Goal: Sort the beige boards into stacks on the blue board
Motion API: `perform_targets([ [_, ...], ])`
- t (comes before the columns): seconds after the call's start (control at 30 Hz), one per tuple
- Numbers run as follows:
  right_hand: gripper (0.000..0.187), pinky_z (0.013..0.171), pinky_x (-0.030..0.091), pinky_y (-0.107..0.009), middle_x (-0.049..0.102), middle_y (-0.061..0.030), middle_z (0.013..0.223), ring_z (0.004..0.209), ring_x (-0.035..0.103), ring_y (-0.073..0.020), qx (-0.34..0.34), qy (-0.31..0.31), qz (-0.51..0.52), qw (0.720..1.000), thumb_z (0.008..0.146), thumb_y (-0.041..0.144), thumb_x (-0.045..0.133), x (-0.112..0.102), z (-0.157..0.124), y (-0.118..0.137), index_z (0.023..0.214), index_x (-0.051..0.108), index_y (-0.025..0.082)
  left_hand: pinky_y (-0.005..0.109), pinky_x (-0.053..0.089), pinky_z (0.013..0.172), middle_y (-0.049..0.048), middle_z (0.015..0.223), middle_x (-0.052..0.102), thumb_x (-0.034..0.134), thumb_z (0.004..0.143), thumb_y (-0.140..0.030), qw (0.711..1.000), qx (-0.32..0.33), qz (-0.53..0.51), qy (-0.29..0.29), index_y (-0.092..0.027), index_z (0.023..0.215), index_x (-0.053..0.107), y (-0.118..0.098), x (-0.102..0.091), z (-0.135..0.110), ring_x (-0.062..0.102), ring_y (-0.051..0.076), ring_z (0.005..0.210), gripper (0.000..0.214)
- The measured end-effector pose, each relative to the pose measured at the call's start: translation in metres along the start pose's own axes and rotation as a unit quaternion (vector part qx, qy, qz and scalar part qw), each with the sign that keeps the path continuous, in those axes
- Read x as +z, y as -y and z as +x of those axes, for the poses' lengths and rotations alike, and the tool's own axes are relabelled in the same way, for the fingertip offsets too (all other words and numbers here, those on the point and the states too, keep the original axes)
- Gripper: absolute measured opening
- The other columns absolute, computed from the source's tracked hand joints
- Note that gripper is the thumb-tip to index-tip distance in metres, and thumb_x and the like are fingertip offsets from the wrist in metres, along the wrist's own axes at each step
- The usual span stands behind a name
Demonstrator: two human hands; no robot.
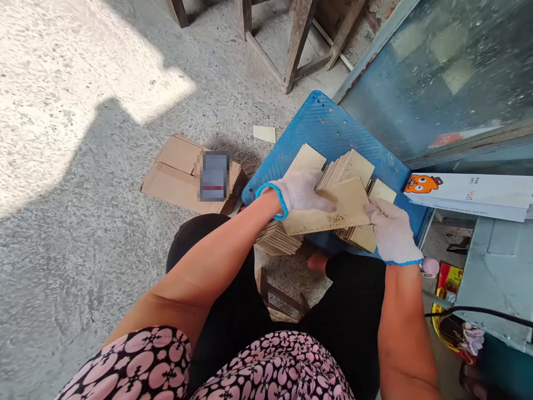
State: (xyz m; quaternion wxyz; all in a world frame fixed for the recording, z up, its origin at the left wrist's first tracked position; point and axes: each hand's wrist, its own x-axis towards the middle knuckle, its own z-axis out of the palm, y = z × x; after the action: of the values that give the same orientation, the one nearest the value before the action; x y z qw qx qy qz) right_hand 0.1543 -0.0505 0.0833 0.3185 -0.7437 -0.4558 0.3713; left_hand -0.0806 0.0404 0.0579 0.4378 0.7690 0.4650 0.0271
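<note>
Board [347,203] first: where's it at?

Over the blue worktop [300,125], btwn the two hands. It's tan & flat, w/ dark specks along the near edge.

And the hands?

Both gloved, white w/ blue cuffs. L hand [307,191] is clamped on the left end, R hand [391,229] on the right end. Can't tell what the fingers do underneath.

What's on the worktop?

Stacks [347,166] of similar tan pcs, partly hidden by the held one. Small holes near the worktop's far corner. White box [470,191] w/ an orange cartoon overlaps its right edge, approx.

More pcs?

Yes, a pile [280,241] by the near-left edge; can't tell what it rests on.

Rest of the room?

Rough grey floor [75,278], sunlit top L, shadow elsewhere. Flattened cardboard [170,175] lies L of the worktop, w/ a blurred-out item [214,176] on it. Small tan offcut [265,134] on the floor nearby.

Far side?

Wooden legs [300,47] of some furniture, then a dusty glass panel [441,83] to the R.

Near R?

Grey metal surface [503,266], black cable [483,312], plus a red-&-yellow packet [449,278] lower down.
</note>
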Motion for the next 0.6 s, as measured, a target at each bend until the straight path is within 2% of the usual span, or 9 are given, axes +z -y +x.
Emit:
perform_targets([
  [0.1, 0.033, 0.081, 0.054, -0.037, 0.075, -0.0033, 0.087, 0.086, 0.068, -0.0217, 0.015, -0.021, 0.039, 0.999, 0.075, 0.043, 0.072, -0.008, 0.014, 0.005, 0.097, 0.078, 0.019, 0.041, 0.049, 0.099, 0.019, 0.14, 0.059, 0.084, 0.055, -0.062, 0.999, 0.025, 0.032, -0.024, -0.018, 0.154, 0.037, -0.01, 0.018, 0.002, 0.063, 0.037, 0.121, 0.118],
  [0.17, 0.029, 0.079, 0.054, -0.036, 0.072, -0.0016, 0.079, 0.085, 0.067, -0.0221, 0.021, -0.03, 0.049, 0.998, 0.074, 0.041, 0.073, -0.013, 0.021, 0.011, 0.092, 0.077, 0.02, 0.045, 0.041, 0.109, 0.0225, 0.152, 0.047, 0.088, 0.046, -0.06, 0.994, 0.039, 0.078, -0.067, -0.017, 0.159, 0.024, -0.017, 0.035, 0.006, 0.053, 0.041, 0.133, 0.136],
  [0.23, 0.025, 0.08, 0.054, -0.037, 0.07, -0.001, 0.075, 0.085, 0.066, -0.0227, 0.023, -0.052, 0.06, 0.997, 0.071, 0.038, 0.074, -0.017, 0.025, 0.017, 0.088, 0.077, 0.02, 0.05, 0.028, 0.118, 0.0255, 0.159, 0.036, 0.088, 0.044, -0.058, 0.987, 0.05, 0.107, -0.112, -0.014, 0.161, 0.015, -0.021, 0.052, 0.012, 0.038, 0.043, 0.144, 0.144],
  [0.3, 0.024, 0.079, 0.054, -0.038, 0.07, -0.0017, 0.075, 0.085, 0.066, -0.0234, 0.015, -0.064, 0.065, 0.996, 0.069, 0.036, 0.073, -0.019, 0.03, 0.021, 0.086, 0.077, 0.02, 0.051, 0.019, 0.121, 0.0271, 0.16, 0.032, 0.085, 0.05, -0.054, 0.982, 0.048, 0.107, -0.148, -0.011, 0.161, 0.011, -0.025, 0.065, 0.018, 0.031, 0.042, 0.147, 0.14],
  [0.37, 0.026, 0.077, 0.053, -0.038, 0.071, -0.0027, 0.078, 0.086, 0.065, -0.0237, 0.008, -0.064, 0.068, 0.996, 0.068, 0.037, 0.073, -0.017, 0.036, 0.022, 0.085, 0.076, 0.018, 0.049, 0.021, 0.12, 0.0263, 0.156, 0.037, 0.082, 0.055, -0.046, 0.982, 0.026, 0.096, -0.162, -0.01, 0.161, 0.01, -0.029, 0.073, 0.022, 0.037, 0.041, 0.143, 0.133],
  [0.47, 0.028, 0.066, 0.052, -0.032, 0.071, -0.0031, 0.08, 0.079, 0.063, -0.0207, 0.015, -0.067, 0.098, 0.993, 0.068, 0.039, 0.072, -0.008, 0.049, 0.015, 0.084, 0.075, 0.016, 0.046, 0.03, 0.114, 0.0221, 0.149, 0.044, 0.081, 0.055, -0.038, 0.985, -0.034, 0.079, -0.147, -0.013, 0.161, 0.009, -0.035, 0.076, 0.026, 0.048, 0.039, 0.133, 0.131],
  [0.53, 0.028, 0.058, 0.049, -0.028, 0.069, -0.0021, 0.078, 0.072, 0.061, -0.0169, 0.023, -0.077, 0.175, 0.981, 0.072, 0.042, 0.071, -0.001, 0.055, 0.007, 0.084, 0.073, 0.017, 0.045, 0.037, 0.109, 0.021, 0.144, 0.046, 0.083, 0.053, -0.04, 0.987, -0.085, 0.058, -0.127, -0.013, 0.161, 0.01, -0.037, 0.072, 0.029, 0.054, 0.038, 0.126, 0.132],
  [0.6, 0.03, 0.054, 0.048, -0.024, 0.065, 0.0002, 0.071, 0.063, 0.058, -0.0127, 0.039, -0.082, 0.273, 0.958, 0.075, 0.047, 0.071, 0.002, 0.059, 0.0, 0.082, 0.069, 0.018, 0.043, 0.043, 0.102, 0.0211, 0.141, 0.047, 0.085, 0.052, -0.045, 0.983, -0.139, 0.026, -0.115, -0.013, 0.16, 0.012, -0.036, 0.066, 0.034, 0.057, 0.038, 0.122, 0.134],
])
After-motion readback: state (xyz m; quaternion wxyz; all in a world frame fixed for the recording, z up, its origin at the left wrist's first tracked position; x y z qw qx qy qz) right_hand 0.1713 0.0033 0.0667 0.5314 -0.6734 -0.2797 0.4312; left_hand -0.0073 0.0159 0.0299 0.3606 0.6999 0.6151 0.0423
